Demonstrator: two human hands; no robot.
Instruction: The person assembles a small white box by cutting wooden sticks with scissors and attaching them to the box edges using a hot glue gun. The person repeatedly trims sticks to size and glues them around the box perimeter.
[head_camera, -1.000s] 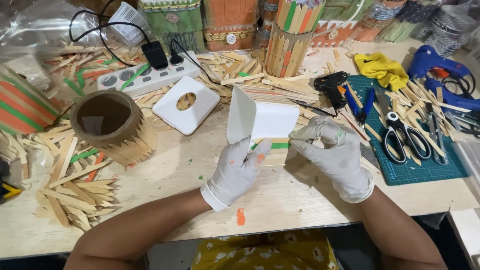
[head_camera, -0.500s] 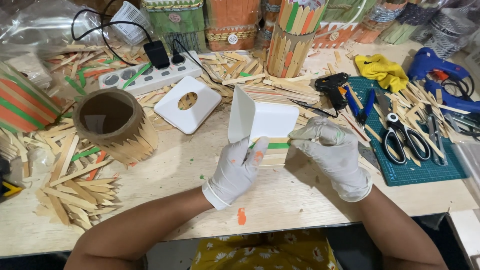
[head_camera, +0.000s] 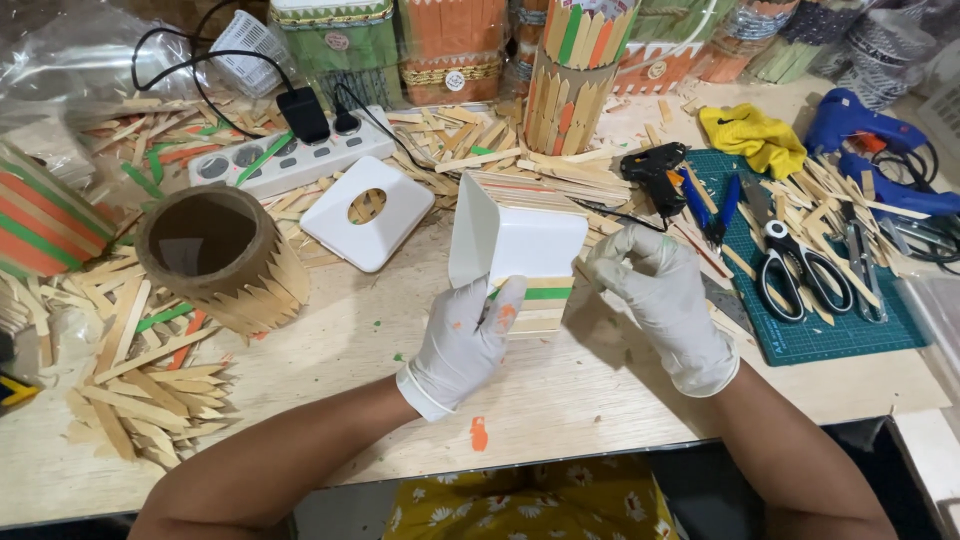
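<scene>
My two white-gloved hands meet over a pale wooden worktable. My left hand (head_camera: 462, 342) is curled around the lower front of a white square plastic container (head_camera: 515, 245), thumb pressed on the coloured craft sticks (head_camera: 540, 305) glued along its base. Over the last second this grip has hardly shifted; the container sits in the same place, open mouth tipped up and away from me.

My right hand (head_camera: 665, 300) has closed a little nearer to the container's right edge, fingers bunched at its corner. I cannot tell whether they pinch a stick or only steady the wall. So the work looks like pressing and holding, not moving on.

Farther left stands a brown cardboard tube (head_camera: 215, 255) skirted with plain sticks, and a white square lid (head_camera: 367, 212) with a round hole. To the right, scissors (head_camera: 805, 270) lie on a green cutting mat (head_camera: 840, 330). Beyond are a black glue gun (head_camera: 655, 170), a white power strip (head_camera: 290, 160), and finished stick-covered containers (head_camera: 575, 60).
</scene>
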